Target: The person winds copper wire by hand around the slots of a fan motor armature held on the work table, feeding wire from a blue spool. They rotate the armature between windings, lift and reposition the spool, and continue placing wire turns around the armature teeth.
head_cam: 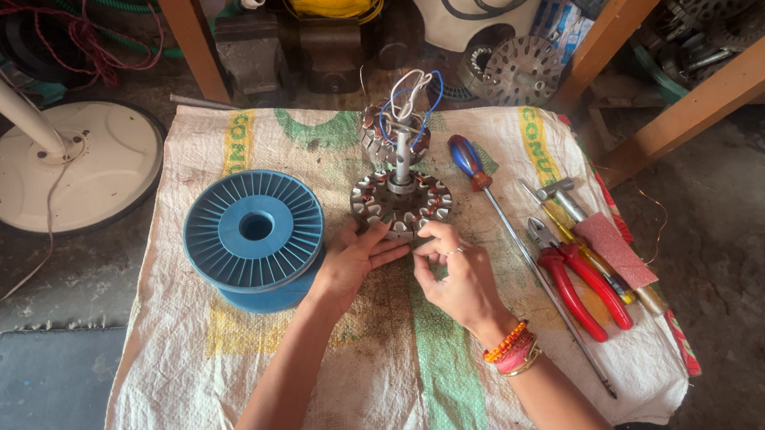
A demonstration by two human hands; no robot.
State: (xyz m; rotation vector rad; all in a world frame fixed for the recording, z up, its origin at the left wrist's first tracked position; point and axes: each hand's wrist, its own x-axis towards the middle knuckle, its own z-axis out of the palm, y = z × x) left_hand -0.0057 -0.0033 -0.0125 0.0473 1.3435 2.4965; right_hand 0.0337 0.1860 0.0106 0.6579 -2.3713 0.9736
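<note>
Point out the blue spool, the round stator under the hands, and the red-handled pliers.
blue spool [254, 226], head view, top flange near the hub.
round stator [399, 201], head view, slotted upper face.
red-handled pliers [576, 287], head view, on a red handle.

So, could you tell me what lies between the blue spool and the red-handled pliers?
In the head view: both hands, left hand and right hand, at the stator.

A: Warm daylight is falling evenly on the sack; colours are looking bright and sharp in the middle.

B: Shadows are staying soft, lying just under the spool and the pliers.

A: The top shelf area is sinking into dimness, and the wooden legs are bending slightly near the edges.
</note>
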